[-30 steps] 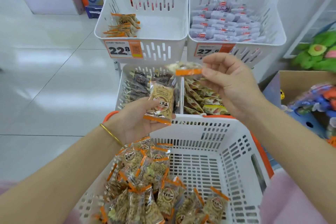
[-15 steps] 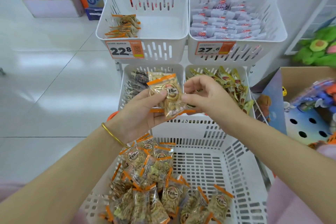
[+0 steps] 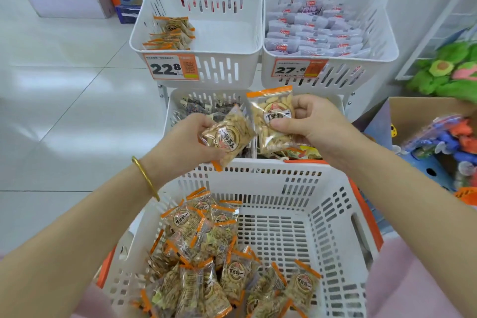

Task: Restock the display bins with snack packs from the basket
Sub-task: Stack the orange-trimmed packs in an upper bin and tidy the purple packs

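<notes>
Change: packs have parted; I see one per hand.
Left hand [image 3: 191, 144]: fingers pinch tilted pack [image 3: 227, 139] above basket [image 3: 258, 165].
Right hand [image 3: 315, 124]: fingers grip upright pack [image 3: 271, 121].
Meaning: both seem ready for 22.8 bin [image 3: 227, 33].

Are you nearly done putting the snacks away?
Not yet. A few orange packs lie in the top left bin, with most of its floor bare. The left hand holds a pack and the right hand holds a second pack. A big pile is left in the basket.
</notes>
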